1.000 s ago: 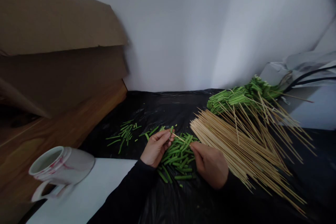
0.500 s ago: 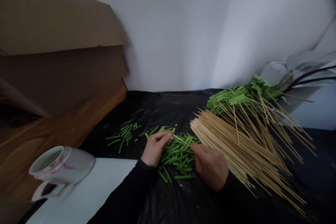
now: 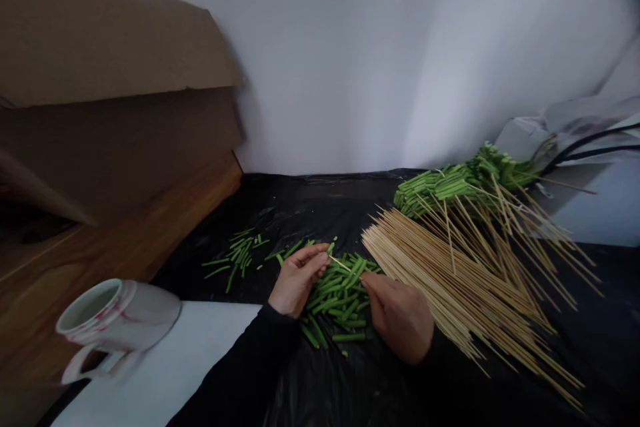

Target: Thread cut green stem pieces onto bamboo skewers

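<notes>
Both hands pinch one skewer (image 3: 340, 261) over green stems (image 3: 336, 297); mug's (image 3: 107, 323) contents unclear.

Glossy, crinkled black plastic sheet (image 3: 320, 207) covers the surface beside smooth, varnished wood (image 3: 150, 233). The skewers (image 3: 450, 280) are pale matt wood, the mug (image 3: 115, 320) glazed ceramic, the box (image 3: 100, 47) matt brown cardboard.

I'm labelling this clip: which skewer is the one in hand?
On the black plastic sheet, left of the big skewer pile, both hands meet over cut green stems. The single skewer bridges left hand and right hand, apart from the pile.
</notes>
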{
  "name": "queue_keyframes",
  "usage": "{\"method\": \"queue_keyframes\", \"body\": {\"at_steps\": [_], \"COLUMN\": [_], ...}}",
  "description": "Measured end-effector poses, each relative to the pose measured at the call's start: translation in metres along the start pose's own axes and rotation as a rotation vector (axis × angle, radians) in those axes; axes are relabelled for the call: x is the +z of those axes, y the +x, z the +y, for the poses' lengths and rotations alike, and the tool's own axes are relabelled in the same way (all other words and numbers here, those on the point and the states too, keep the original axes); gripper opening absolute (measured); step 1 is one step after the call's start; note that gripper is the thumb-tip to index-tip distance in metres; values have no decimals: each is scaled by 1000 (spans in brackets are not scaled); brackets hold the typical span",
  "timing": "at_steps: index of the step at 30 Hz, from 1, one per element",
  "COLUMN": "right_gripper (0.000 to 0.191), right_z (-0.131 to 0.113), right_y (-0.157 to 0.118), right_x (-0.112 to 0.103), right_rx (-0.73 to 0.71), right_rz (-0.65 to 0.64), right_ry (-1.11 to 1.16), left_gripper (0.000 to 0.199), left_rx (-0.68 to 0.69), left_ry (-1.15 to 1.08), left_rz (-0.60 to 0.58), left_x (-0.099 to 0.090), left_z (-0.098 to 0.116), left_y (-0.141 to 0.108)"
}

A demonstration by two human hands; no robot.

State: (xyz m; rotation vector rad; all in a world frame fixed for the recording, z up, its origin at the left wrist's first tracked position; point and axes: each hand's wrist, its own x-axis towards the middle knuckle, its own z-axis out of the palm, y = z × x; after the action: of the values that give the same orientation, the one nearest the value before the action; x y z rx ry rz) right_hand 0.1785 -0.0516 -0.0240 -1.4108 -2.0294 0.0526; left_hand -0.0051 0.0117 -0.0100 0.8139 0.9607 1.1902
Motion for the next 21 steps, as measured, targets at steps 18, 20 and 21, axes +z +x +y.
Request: {"method": "queue_keyframes", "body": {"at_steps": [18,20,21], "right_gripper": [23,23,23], "right_z": [-1,-1,-1], "right_y": [-4,-4,-4], "right_x": [3,4,4], "right_rx": [-6,2,2], "right_rz": [45,38,36], "right_ry": [40,40,38], "left_gripper": [24,24,24], "left_rx": [-63,-52,-47], "left_ry": [-35,-20,-12], "left_rz": [-63,-61,-55], "left_x": [1,1,1], "left_z": [1,0,0], "left_y": [-2,-3,-3]}}
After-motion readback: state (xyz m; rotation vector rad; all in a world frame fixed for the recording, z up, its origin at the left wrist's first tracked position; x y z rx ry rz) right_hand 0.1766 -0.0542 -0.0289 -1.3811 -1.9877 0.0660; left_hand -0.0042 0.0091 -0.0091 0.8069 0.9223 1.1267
